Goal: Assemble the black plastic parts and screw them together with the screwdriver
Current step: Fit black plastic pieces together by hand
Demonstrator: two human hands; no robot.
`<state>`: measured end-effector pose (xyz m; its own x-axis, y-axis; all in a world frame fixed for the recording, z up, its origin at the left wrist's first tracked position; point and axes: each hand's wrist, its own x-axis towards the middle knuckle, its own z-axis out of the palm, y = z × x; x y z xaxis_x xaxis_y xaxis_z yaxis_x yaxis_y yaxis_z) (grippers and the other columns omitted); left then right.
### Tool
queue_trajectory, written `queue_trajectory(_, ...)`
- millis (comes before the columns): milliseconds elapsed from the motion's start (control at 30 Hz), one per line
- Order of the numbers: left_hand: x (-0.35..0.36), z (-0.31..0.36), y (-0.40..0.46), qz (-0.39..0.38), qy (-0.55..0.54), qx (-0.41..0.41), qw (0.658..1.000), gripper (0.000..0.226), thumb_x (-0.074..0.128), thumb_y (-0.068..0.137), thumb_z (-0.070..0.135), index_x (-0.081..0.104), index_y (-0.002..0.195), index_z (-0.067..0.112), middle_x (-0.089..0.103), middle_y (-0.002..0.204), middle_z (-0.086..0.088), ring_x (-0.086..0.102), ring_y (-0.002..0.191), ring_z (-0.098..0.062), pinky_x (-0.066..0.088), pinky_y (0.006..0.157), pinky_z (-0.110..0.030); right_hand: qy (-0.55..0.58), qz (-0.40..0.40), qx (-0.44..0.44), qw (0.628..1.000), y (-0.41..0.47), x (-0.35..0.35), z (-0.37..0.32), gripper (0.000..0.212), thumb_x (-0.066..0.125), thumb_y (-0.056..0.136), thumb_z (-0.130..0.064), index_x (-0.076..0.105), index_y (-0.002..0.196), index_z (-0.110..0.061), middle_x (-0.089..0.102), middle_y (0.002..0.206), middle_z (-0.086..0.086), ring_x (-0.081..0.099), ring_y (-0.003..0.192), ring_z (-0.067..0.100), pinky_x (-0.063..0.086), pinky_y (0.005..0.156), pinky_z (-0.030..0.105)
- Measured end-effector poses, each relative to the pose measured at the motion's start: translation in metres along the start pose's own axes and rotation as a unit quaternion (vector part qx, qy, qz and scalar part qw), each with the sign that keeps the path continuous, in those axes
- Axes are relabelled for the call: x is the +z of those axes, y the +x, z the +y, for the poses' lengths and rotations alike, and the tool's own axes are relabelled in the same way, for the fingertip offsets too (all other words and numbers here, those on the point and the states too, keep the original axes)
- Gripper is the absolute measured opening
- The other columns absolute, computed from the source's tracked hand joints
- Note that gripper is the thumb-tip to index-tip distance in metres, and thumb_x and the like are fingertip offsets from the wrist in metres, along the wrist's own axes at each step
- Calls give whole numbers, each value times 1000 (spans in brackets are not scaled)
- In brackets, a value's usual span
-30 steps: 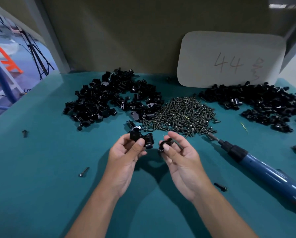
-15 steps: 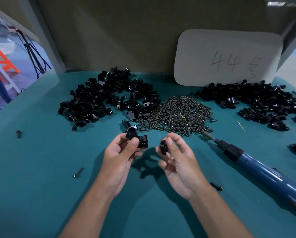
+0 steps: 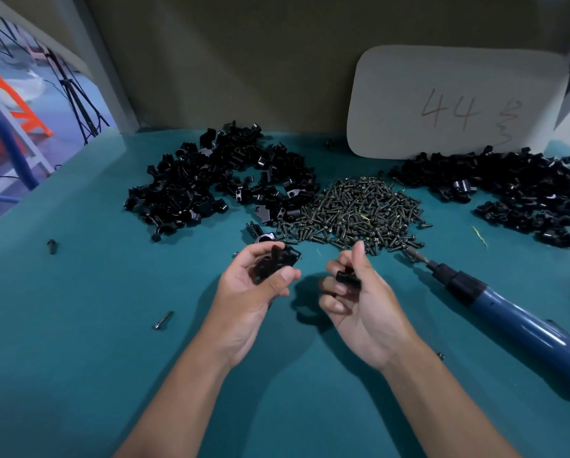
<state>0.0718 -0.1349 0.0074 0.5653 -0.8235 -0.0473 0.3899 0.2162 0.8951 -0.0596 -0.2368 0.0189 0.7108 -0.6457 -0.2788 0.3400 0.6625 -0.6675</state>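
Observation:
My left hand (image 3: 255,292) holds a black plastic part (image 3: 275,263) between thumb and curled fingers, palm up above the teal table (image 3: 78,342). My right hand (image 3: 359,302) pinches a smaller black plastic piece (image 3: 347,277) with thumb and fingers; the two parts are a short gap apart. A blue electric screwdriver (image 3: 515,320) lies on the table to the right of my right hand, its bit toward the pile of dark screws (image 3: 359,213).
A heap of black parts (image 3: 221,183) lies at the back left and another heap (image 3: 508,190) at the back right. A grey card marked 44 (image 3: 452,104) leans on the back wall. Loose screws (image 3: 162,320) lie on the table near my left arm.
Both hands turned their parts: my left hand's part now lies more inside the fingers and my right thumb points up over its piece. The gap between the hands widened slightly.

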Motion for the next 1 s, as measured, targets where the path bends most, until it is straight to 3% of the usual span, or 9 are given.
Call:
queue_trajectory(67, 1, -1, 0, -3, 13, -4, 1000, 40, 84, 69, 2, 75, 102, 23, 74, 93, -1, 72, 89, -15, 55, 70, -19, 16, -16, 17, 1000, -1, -2, 0, 27, 65, 89, -42, 53, 84, -18, 51, 76, -4, 41, 60, 9, 31, 48, 20)
queue_trajectory(133, 1, -1, -1, -11, 26, -2, 1000, 42, 78, 71, 9, 70, 111, 19, 74, 92, 1, 73, 88, -15, 53, 66, -18, 30, -32, 25, 999, -1, -3, 0, 18, 68, 85, -22, 51, 86, -17, 52, 79, -2, 46, 63, 10, 32, 51, 23)
queue_trajectory(267, 0, -4, -1, -20, 36, 11, 999, 38, 86, 77, 28, 73, 113, 23, 67, 80, 5, 63, 73, -10, 47, 63, -16, 56, -35, 15, 998, 1, -4, 2, 27, 54, 74, -2, 43, 95, -16, 54, 79, 2, 49, 65, 13, 34, 51, 24)
queue_trajectory(367, 0, -6, -1, -3, 75, 42, 996, 41, 85, 71, 36, 77, 109, 26, 69, 82, 11, 59, 72, -3, 47, 67, -14, 48, -26, -4, 999, 3, -4, 2, 35, 57, 75, 2, 47, 105, -13, 60, 82, 4, 50, 67, 13, 38, 49, 22)
queue_trajectory(500, 1, -9, -1, 7, 120, 95, 988, 40, 85, 67, 39, 75, 106, 47, 77, 107, 12, 70, 98, 0, 51, 83, -12, 27, -22, -24, 999, 4, -6, 1, 43, 65, 80, 1, 55, 120, -8, 67, 90, 5, 53, 73, 14, 43, 52, 22)
queue_trajectory(633, 0, -10, 0, -11, 132, 105, 986, 45, 85, 71, 35, 73, 112, 48, 74, 119, 11, 68, 112, -6, 50, 91, -13, 21, -27, -36, 999, 5, -6, 2, 45, 66, 82, 0, 55, 125, -8, 71, 97, 6, 55, 76, 14, 45, 55, 22)
queue_trajectory(767, 0, -10, 0, -14, 136, 104, 985, 45, 88, 72, 29, 74, 109, 49, 75, 114, 11, 69, 107, -3, 50, 90, -13, -5, -42, -48, 998, 5, -7, 3, 41, 65, 82, -4, 53, 120, -15, 72, 107, 3, 59, 79, 12, 47, 62, 24)
queue_trajectory(900, 3, -11, -1, -5, 126, 111, 986, 31, 85, 71, 26, 78, 100, 36, 77, 99, 11, 70, 91, -1, 52, 81, -13, -51, -39, -53, 997, 5, -7, 2, 37, 67, 85, -17, 56, 120, -17, 74, 117, 2, 70, 100, 16, 50, 88, 35)
queue_trajectory(1000, 4, -8, -2, -10, 116, 107, 987, 31, 78, 77, 36, 75, 105, 21, 75, 90, 14, 66, 80, 3, 48, 74, -9, -33, -43, -41, 998, 3, -5, 3, 34, 69, 85, -20, 60, 119, -16, 75, 116, 5, 73, 98, 18, 57, 78, 28)
